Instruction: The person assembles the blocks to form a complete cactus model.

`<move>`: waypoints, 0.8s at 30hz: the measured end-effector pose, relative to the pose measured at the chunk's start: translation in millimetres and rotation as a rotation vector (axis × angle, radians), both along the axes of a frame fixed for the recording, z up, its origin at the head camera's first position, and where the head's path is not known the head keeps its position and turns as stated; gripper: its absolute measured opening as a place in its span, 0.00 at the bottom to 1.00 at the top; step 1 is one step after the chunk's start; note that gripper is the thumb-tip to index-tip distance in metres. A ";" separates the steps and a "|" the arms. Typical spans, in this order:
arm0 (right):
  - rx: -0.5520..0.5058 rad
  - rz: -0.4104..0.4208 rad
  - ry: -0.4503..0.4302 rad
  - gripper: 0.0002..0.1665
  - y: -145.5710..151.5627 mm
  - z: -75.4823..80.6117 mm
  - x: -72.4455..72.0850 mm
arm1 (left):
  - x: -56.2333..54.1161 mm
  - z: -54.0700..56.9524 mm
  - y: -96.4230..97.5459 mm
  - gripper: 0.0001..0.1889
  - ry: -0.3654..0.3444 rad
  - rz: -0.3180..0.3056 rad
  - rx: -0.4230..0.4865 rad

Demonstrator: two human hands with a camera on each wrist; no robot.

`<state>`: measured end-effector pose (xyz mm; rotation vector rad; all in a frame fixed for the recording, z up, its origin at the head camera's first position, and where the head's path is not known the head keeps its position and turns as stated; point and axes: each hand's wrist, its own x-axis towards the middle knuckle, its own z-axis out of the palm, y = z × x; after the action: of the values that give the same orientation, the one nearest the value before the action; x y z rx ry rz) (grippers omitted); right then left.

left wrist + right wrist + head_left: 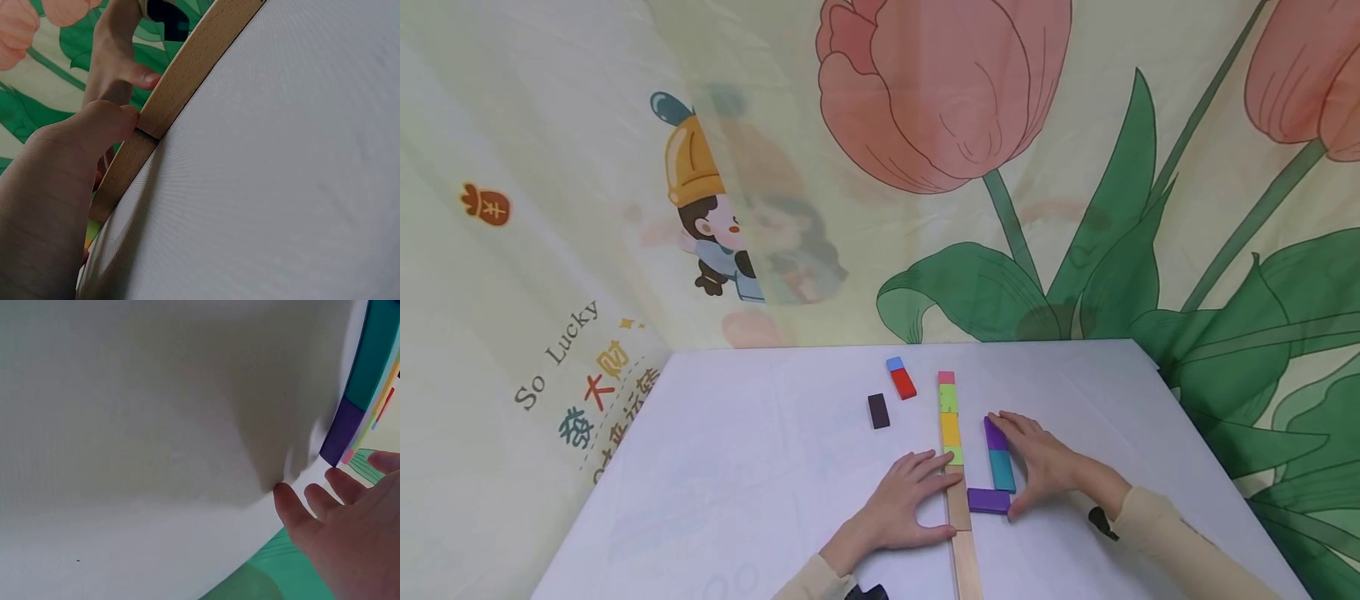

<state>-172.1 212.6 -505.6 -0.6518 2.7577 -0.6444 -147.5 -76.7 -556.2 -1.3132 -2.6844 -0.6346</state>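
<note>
A straight row of blocks runs away from me: plain wooden blocks (pixel 967 571) at the near end, then green, a yellow block (pixel 951 430), green and a pink block (pixel 947 377). My left hand (pixel 898 504) lies along its left side, fingers spread, fingertips and thumb at the wood and near green block. Right of the row, a purple block (pixel 995 434) and teal block (pixel 1002 471) stand end to end, with another purple block (pixel 988 501) crosswise at their near end. My right hand (pixel 1045 458) reaches around them, fingertips by the far purple end, thumb beside the crosswise block.
On the white tabletop (pixel 737 467), left of the row, lie a black block (pixel 878 411), a red block (pixel 903 383) and a blue block (pixel 895 363) touching the red one. A printed cloth (pixel 820 325) with tulips hangs behind the table's far edge.
</note>
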 end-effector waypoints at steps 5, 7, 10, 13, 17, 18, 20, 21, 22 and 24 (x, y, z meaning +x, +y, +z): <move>-0.003 -0.007 -0.011 0.83 -0.1 -1.2 0.8 | -0.1 -0.5 -0.2 0.36 0.034 -0.010 0.018; -0.002 -0.009 -0.015 0.82 0.1 -1.0 0.7 | -0.1 -0.6 -0.2 0.36 0.040 -0.011 0.022; -0.004 -0.008 -0.017 0.82 0.2 -1.0 0.5 | -0.2 -0.4 -0.2 0.36 0.037 -0.011 0.021; -0.005 -0.006 -0.018 0.81 0.1 -1.1 0.2 | -0.2 0.5 -0.4 0.36 0.031 -0.010 0.017; -0.008 -0.002 -0.024 0.80 -0.6 -0.4 -0.2 | 0.4 1.8 -0.6 0.36 0.032 -0.010 0.017; -0.009 -0.001 -0.027 0.80 -0.8 0.0 -0.3 | 0.5 2.0 -0.7 0.36 0.033 -0.010 0.019; -0.016 -0.004 -0.035 0.79 -0.6 0.5 -1.0 | 0.8 2.3 -0.8 0.36 0.037 -0.011 0.021; -0.020 -0.008 -0.040 0.78 -0.6 0.9 -1.2 | 1.0 2.4 -0.8 0.36 0.037 -0.012 0.022; -0.025 -0.011 -0.044 0.78 -0.5 1.4 -1.4 | 1.0 2.4 -0.9 0.36 0.038 -0.013 0.024; -0.033 -0.014 -0.043 0.76 -0.1 1.8 -1.6 | 1.2 2.3 -1.0 0.36 0.039 -0.015 0.026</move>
<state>-173.7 212.5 -503.9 -0.6185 2.7196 -0.7003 -146.4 -77.7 -553.9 -1.3259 -2.6293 -0.6368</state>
